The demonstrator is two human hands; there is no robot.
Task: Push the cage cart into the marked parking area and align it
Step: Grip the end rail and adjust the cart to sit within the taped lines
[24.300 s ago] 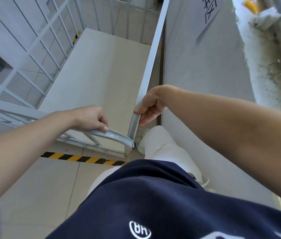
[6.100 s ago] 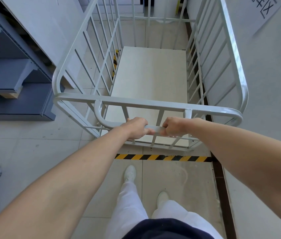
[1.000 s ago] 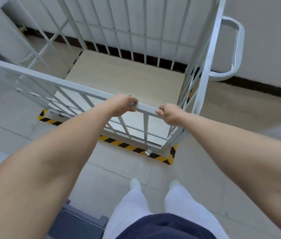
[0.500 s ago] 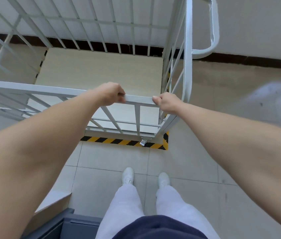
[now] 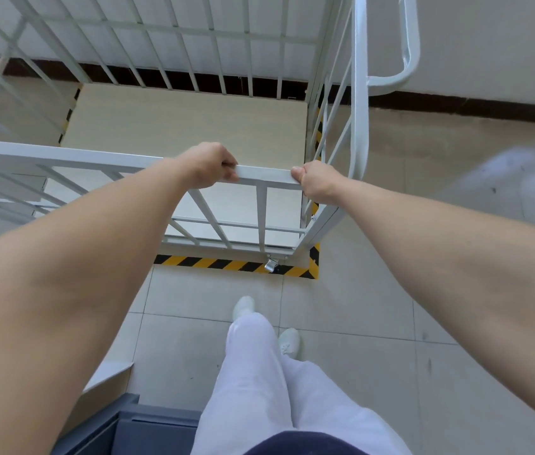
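**Cart at the parking bay, seen from above.** Nearest the viewer, a dark blue-grey metal cabinet (image 5: 148,431) stands at the person's left, close behind the legs in white trousers (image 5: 259,372). A backward step taken to draw the cart out would probably meet its corner. The white shoes (image 5: 244,307) rest on the pale tiled floor (image 5: 358,307), near the strip of yellow-and-black hazard tape (image 5: 220,264) that marks the near edge of the parking area.

A small silver castor (image 5: 271,266) sits over that strip, so the near right wheel appears to stand on the line rather than inside it. Alignment is judged nearly, not wholly, done.

Above it, the left hand (image 5: 208,165) has its fingers curled over the flat top rail (image 5: 266,175) of the white steel-bar cage cart (image 5: 261,218). The right hand (image 5: 317,183) is closed round the same rail at its end, beside the corner post. The pale wood-look deck (image 5: 187,126) lies between further tape strips at its left and right edges. The far barred panel (image 5: 177,28) stands close to the dark skirting (image 5: 456,105) of the grey wall (image 5: 489,44); contact cannot be confirmed.

Principal risks:
- A firm push to clear the castor off the tape may knock the far panel against the wall.
- Both hands are set close together at one end of the rail, so uneven force there may swing the cart askew.
- The looped tube handle (image 5: 407,54), projecting on the right near the wall, may scrape it.
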